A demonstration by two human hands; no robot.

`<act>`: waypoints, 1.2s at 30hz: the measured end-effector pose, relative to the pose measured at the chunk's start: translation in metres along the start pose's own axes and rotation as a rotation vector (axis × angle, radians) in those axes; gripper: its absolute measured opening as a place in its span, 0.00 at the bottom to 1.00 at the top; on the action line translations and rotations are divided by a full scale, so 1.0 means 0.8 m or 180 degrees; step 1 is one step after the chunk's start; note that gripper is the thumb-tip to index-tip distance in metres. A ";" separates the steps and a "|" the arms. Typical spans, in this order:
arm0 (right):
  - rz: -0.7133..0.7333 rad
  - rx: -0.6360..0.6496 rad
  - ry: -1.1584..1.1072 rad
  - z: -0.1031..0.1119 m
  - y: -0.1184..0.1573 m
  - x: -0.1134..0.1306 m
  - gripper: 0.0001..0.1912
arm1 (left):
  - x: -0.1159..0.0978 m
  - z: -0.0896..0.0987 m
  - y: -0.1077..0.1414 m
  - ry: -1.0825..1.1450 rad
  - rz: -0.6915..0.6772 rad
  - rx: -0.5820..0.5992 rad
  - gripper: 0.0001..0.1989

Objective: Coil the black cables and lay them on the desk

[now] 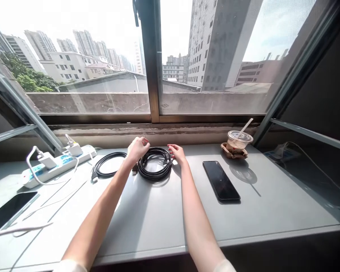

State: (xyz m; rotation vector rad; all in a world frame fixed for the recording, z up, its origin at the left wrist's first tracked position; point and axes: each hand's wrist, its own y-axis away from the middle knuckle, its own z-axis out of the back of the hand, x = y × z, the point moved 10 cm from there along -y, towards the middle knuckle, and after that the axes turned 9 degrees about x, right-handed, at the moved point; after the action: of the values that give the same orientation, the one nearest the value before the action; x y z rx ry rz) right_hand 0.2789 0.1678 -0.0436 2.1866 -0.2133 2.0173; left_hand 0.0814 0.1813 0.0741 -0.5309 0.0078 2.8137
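A thick coil of black cable (155,176) lies flat on the grey table, a connector resting on its right side and another at its left edge. My left hand (138,148) is over the gap at the coil's upper left, fingers curled; what they hold, if anything, is hidden. Just right of the coil's upper edge is my right hand (176,152), its fingers apart and holding nothing. A thinner black cable loop (98,164) lies to the left, partly behind my left wrist, with its plug at the lower left.
A black phone (221,180) lies right of my right arm. Behind it, a lidded cup with a straw (238,140) stands in a cardboard holder. At left are a white power strip (58,166) with chargers, loose white cables and another phone (10,209). A window (155,119) runs behind the table.
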 end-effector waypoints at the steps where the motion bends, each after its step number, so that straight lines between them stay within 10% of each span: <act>1: -0.0012 -0.0049 0.0010 0.003 0.003 0.001 0.13 | 0.011 0.005 -0.001 0.0006 0.0113 0.0137 0.17; 9: -0.0073 -0.0547 0.0334 0.056 0.036 0.033 0.11 | 0.166 -0.001 0.022 -0.0014 0.1313 0.1919 0.24; 13: 0.0058 -0.0771 0.0526 0.083 0.056 0.073 0.12 | 0.200 -0.007 0.035 0.0203 0.1378 0.2236 0.28; 23: 0.2170 -0.1615 0.0786 0.095 0.207 0.290 0.15 | 0.156 -0.038 0.036 0.0214 0.1081 0.2556 0.26; 36: 0.2651 -0.1658 0.0976 0.055 0.293 0.346 0.11 | 0.112 -0.044 0.002 -0.0545 0.0843 0.1421 0.19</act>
State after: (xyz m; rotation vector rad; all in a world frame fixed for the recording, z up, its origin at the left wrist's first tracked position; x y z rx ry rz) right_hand 0.2950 -0.0696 0.2335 1.5436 -1.6073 2.2339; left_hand 0.0131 0.2023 0.0092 -0.1942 0.6999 2.9597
